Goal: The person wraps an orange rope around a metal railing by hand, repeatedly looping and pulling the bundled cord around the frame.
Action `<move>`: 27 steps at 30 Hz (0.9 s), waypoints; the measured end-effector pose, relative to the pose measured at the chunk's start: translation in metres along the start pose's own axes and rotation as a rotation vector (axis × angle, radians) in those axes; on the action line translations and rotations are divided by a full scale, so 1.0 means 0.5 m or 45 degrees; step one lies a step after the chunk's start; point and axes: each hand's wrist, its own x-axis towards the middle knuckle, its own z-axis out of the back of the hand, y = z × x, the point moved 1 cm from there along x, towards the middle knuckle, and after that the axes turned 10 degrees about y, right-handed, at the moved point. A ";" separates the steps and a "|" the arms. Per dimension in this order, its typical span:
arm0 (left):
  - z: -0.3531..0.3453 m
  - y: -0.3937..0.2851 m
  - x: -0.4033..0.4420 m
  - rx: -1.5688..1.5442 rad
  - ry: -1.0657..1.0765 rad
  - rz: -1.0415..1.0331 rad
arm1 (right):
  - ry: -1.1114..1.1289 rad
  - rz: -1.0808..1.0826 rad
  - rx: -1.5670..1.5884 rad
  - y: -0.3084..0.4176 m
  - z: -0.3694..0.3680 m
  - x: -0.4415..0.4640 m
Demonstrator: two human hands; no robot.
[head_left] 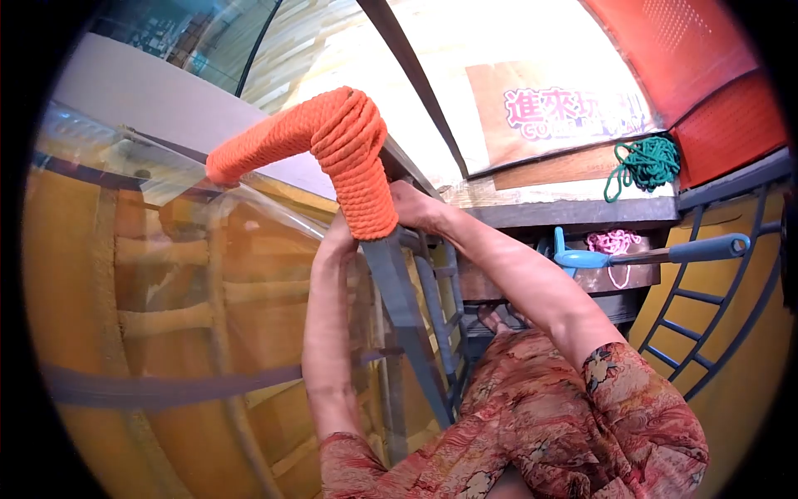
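Orange rope (353,137) is wound in tight coils around a bent handrail, covering its corner and the top of its post. Below the coils the bare grey metal post (403,308) runs down toward my body. My left hand (339,233) is at the left side of the wrapped post, its fingers hidden behind the rope. On the other side, my right hand (413,206) is against the wrapped part, its fingers curled in behind the post. Whatever lies between those fingers is out of sight.
A pile of green rope (648,164) lies on the upper ledge at right. Below it are pink rope (613,243) and a blue-handled tool (706,249). Blue-grey metal railings (698,312) stand at right. Clear sheeting (166,316) covers the yellow structure at left.
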 end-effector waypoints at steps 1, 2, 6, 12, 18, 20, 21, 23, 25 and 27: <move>-0.005 -0.012 -0.001 0.041 0.041 0.039 | -0.056 0.102 0.020 -0.003 -0.004 -0.009; -0.016 -0.019 -0.002 0.042 0.041 0.035 | -0.109 0.203 0.036 -0.004 -0.007 -0.020; -0.051 -0.049 -0.016 -0.055 0.039 -0.027 | -0.283 0.333 0.408 -0.049 -0.008 -0.058; -0.011 -0.058 -0.052 0.295 -0.050 0.079 | -0.358 0.253 1.033 0.059 0.001 -0.318; -0.011 -0.146 -0.109 0.209 -0.595 -0.644 | -0.041 0.144 0.920 0.245 -0.049 -0.498; -0.015 -0.165 -0.133 0.269 -0.368 -0.770 | -0.027 0.162 0.711 0.304 -0.068 -0.547; -0.022 -0.172 -0.143 0.292 -0.288 -0.774 | -0.121 0.180 0.599 0.343 -0.076 -0.580; -0.021 -0.173 -0.154 0.340 -0.256 -0.766 | -0.287 0.258 0.356 0.414 -0.098 -0.633; -0.022 -0.166 -0.164 0.377 -0.235 -0.756 | -0.310 0.341 0.056 0.481 -0.126 -0.663; -0.024 -0.164 -0.164 0.238 -0.104 -0.820 | -0.229 0.331 -0.213 0.536 -0.161 -0.665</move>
